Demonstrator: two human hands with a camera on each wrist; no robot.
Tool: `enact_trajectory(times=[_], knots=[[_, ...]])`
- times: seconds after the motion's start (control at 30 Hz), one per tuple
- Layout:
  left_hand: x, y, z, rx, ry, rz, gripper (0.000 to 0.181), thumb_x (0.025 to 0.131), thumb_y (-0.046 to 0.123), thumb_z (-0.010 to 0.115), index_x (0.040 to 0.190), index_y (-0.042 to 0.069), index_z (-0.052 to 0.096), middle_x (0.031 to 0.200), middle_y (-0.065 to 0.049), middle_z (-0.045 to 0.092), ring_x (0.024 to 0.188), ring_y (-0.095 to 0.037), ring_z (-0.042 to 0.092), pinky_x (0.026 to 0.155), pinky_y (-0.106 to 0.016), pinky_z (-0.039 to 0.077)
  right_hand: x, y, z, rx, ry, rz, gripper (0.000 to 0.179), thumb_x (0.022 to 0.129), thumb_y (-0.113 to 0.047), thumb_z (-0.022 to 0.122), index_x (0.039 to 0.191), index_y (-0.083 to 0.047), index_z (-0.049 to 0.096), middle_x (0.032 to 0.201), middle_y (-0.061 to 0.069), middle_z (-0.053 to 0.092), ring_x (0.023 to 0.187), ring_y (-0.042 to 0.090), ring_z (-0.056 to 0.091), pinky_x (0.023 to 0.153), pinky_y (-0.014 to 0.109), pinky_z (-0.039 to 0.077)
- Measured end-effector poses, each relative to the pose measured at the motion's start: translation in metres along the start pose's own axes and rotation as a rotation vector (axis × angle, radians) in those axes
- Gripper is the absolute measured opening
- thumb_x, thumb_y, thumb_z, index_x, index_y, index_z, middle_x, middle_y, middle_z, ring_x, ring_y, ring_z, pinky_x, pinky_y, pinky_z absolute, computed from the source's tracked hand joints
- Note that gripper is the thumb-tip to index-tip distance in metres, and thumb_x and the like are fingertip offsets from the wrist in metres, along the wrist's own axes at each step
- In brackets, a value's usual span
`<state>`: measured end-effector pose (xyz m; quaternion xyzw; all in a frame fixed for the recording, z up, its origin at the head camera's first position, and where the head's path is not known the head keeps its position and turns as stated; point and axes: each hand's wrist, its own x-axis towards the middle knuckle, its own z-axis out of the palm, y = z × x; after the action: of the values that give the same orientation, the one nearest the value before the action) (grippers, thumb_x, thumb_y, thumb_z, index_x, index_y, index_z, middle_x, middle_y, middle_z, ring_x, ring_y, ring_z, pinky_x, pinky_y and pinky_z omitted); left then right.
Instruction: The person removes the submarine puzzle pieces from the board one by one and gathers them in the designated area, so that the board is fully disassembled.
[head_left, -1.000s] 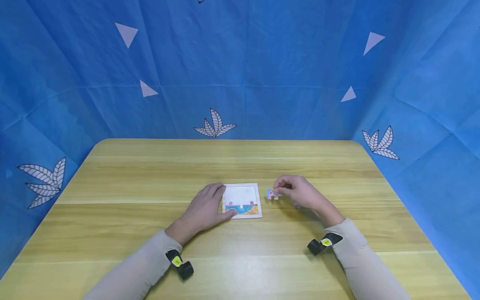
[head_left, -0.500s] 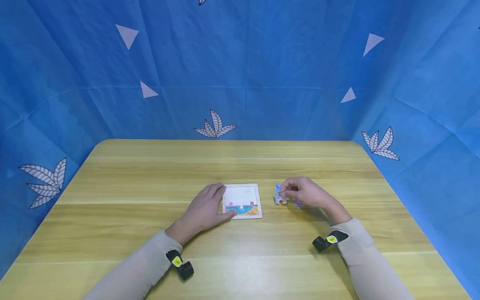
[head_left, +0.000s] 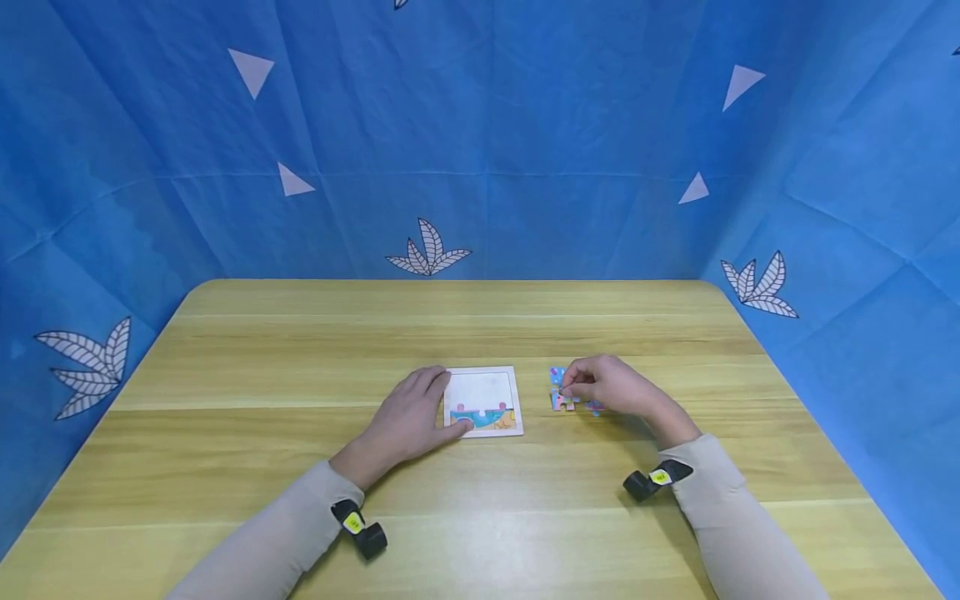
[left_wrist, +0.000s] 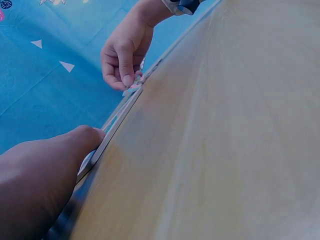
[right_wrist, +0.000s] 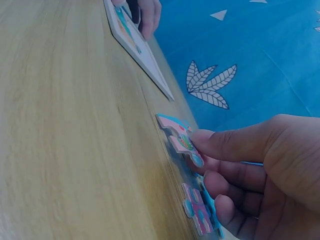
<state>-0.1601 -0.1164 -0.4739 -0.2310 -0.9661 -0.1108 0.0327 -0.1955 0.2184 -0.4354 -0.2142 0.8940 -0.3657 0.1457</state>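
Note:
A white-framed puzzle board (head_left: 482, 387) lies flat on the table, its lower strip filled with teal and orange picture pieces and its upper part bare white. My left hand (head_left: 408, 421) rests at the board's left side, thumb straight over the lower left part and fingers by the upper left corner. Right of the board, my right hand (head_left: 611, 387) pinches a pink and blue puzzle piece (right_wrist: 182, 141) between thumb and fingertips. That piece is tilted, close over the table in the right wrist view. Loose puzzle pieces (right_wrist: 197, 210) lie beneath the same hand, partly hidden by its fingers.
The wood-grain table (head_left: 480, 517) reaches back to a blue cloth (head_left: 480, 125) with white triangle and leaf prints, which also hangs at both sides. Each sleeved wrist carries a small black camera, one at the left wrist (head_left: 369, 540) and one at the right wrist (head_left: 640, 486).
My right hand has moved right with its pinched piece, from near the board to over the loose pieces, and has barely shifted in the last half second. The left hand stays put.

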Motion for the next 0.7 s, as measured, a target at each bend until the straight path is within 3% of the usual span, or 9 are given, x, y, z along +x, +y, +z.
enact_trajectory(times=[0.3,0.7], knots=[[-0.0014,0.0004,-0.0017,0.008,0.008,0.024,0.090,0.088,0.068,0.053,0.144,-0.002,0.044,0.146,-0.014,0.042,0.136,-0.031,0.036,0.114,-0.041,0.030,0.0005,-0.0019,0.0007,-0.110,0.036,0.008,0.005,0.094,-0.010,0.066,0.090,-0.012,0.069,0.077,-0.003,0.064,0.066,0.013,0.054,0.059,0.029,0.047],[-0.0022,-0.0005,-0.0009,0.019,0.038,0.053,0.088,0.089,0.069,0.050,0.143,0.000,0.046,0.144,-0.013,0.044,0.135,-0.030,0.038,0.113,-0.041,0.031,0.0008,-0.0010,0.0016,-0.143,0.036,0.024,0.007,0.094,-0.016,0.067,0.089,-0.012,0.068,0.073,-0.003,0.061,0.060,0.012,0.051,0.055,0.028,0.044]])
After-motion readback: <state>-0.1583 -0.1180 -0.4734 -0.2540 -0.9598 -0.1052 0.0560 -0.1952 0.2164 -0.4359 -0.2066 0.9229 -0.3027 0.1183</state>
